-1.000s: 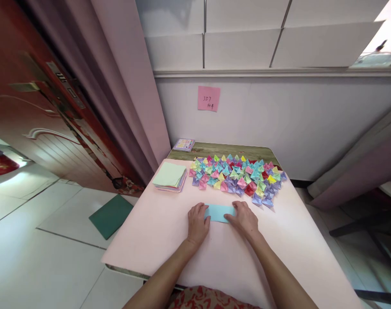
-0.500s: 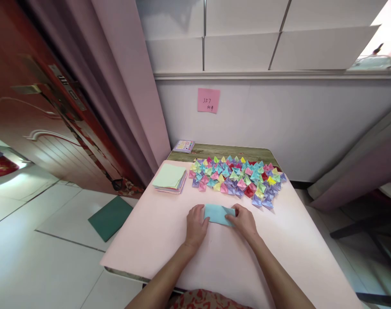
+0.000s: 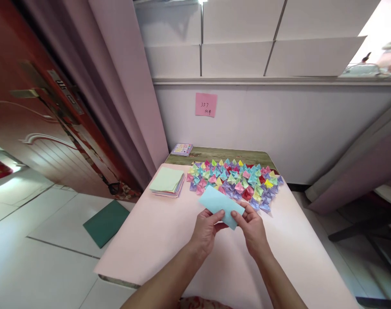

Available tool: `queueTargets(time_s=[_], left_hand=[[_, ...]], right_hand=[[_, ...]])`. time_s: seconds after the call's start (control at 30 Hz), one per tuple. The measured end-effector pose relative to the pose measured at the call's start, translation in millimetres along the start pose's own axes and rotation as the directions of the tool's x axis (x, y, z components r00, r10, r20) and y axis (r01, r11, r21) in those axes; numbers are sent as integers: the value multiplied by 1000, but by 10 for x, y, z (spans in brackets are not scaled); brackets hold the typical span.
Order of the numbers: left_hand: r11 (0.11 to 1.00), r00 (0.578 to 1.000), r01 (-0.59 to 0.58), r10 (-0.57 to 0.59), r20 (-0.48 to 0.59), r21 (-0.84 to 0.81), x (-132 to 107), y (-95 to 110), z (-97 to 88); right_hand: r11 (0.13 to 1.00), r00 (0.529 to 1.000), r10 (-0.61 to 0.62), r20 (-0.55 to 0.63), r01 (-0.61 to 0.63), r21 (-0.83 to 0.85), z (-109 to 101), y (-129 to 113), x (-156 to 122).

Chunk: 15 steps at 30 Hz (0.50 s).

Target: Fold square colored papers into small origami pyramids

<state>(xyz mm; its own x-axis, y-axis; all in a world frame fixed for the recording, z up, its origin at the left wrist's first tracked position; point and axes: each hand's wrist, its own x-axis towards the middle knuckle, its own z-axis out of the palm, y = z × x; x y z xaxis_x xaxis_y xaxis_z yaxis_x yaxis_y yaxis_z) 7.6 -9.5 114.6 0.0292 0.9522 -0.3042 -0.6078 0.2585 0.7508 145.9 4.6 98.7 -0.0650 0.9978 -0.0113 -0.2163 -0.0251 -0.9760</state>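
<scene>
A light blue folded sheet of paper is held up at a slant above the table, its long side running from upper left to lower right. My left hand pinches its lower edge, thumb on top and fingers underneath. On the right end, my right hand grips the paper with the thumb on its face and the fingers behind. Just beyond the hands lies a dense group of small folded paper pieces in pink, blue, yellow, green, red and purple. Part of that group is hidden behind the blue paper.
A stack of coloured paper sheets lies left on the pink-covered table. Behind it, a small printed pack rests on the wooden strip. A pink note is stuck to the wall. A green square lies on the floor.
The blue paper has been lifted off the table and turned to a slant. Both hands rose with it, and my left hand shifted from its left end to its lower edge.
</scene>
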Motion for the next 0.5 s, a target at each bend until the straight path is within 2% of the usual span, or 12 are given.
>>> queueTargets(time_s=[0.1,0.2,0.27,0.37,0.43,0.5], left_hand=[[999,999,-28,29,-39,42,-66,104,44],[997,1000,-4,6,-23,77,-154,203,76],[996,1000,17,-18,3,90,-200,236,107],[993,997,57,-61,43,99,-226,235,150],[993,996,73,-78,50,97,-220,222,166],[993,995,80,-85,49,90,-208,212,174]], right_hand=[[956,978,-203,39,206,-208,-175,-73,-101],[839,912,-384,145,410,-358,-323,-103,-143],[743,865,-446,228,500,-444,-363,-123,-135],[650,812,-491,315,582,-489,-358,-163,-97],[637,792,-529,305,608,-474,-344,-181,-76],[655,794,-551,257,602,-456,-328,-183,-70]])
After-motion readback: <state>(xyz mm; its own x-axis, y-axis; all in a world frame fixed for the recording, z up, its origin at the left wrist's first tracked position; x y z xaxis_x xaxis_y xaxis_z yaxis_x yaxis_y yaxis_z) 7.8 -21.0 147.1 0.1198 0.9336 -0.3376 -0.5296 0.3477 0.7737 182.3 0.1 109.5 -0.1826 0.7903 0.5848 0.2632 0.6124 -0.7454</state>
